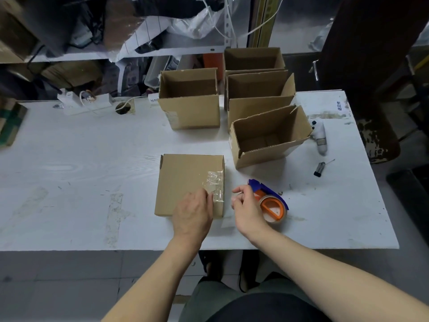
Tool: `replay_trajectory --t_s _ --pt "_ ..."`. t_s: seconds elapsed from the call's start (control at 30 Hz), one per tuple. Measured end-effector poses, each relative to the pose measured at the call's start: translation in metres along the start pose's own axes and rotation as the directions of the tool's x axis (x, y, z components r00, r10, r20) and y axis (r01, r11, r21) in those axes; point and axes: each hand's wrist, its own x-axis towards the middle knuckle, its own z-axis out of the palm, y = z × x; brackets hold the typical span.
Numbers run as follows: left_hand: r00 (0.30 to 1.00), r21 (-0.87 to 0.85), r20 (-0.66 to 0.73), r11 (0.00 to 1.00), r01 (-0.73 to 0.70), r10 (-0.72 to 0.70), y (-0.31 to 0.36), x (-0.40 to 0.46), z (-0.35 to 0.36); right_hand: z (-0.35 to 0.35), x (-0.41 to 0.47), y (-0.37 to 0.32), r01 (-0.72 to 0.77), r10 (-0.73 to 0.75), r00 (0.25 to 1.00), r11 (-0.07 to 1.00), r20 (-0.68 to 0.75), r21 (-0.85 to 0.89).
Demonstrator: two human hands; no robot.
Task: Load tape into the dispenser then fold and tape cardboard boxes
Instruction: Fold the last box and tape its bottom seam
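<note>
A closed cardboard box lies on the white table with clear tape wrinkled across its right side. My left hand rests flat on the box's near right part, fingers pressing at the tape. My right hand hovers just right of the box with fingers loosely curled, holding nothing that I can see. Right behind that hand lies the tape dispenser, blue and orange, with a clear tape roll in it.
Several open cardboard boxes stand behind: one at the middle, one at the right, others farther back. A white tool and a small dark tool lie at the right. A power strip sits at the far left.
</note>
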Motion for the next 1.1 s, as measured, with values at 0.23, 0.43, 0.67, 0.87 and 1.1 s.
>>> replay_trajectory --t_s 0.23,0.43,0.67,0.87,1.1 --pt "0.992 0.039 -0.079 0.995 -0.093 0.096 -0.011 0.002 0.012 0.017 -0.004 0.009 0.144 -0.151 0.988 0.974 -0.028 -0.177" --pt "0.997 -0.023 -0.078 1.000 -0.020 0.018 -0.021 -0.002 0.028 0.034 0.005 0.019 0.162 -0.164 0.986 0.957 0.013 -0.239" --pt "0.997 -0.143 -0.018 0.987 0.068 -0.071 -0.021 -0.002 0.025 0.017 0.013 0.015 0.057 -0.040 0.998 0.931 0.054 -0.360" --pt "0.975 -0.113 0.124 0.974 0.199 -0.185 -0.013 0.005 0.023 0.015 -0.009 0.013 0.165 -0.122 0.983 0.907 0.133 -0.388" --pt "0.972 -0.108 0.129 0.971 0.211 -0.197 -0.009 0.013 0.014 0.019 -0.011 0.004 0.067 -0.015 0.993 0.890 0.117 -0.451"
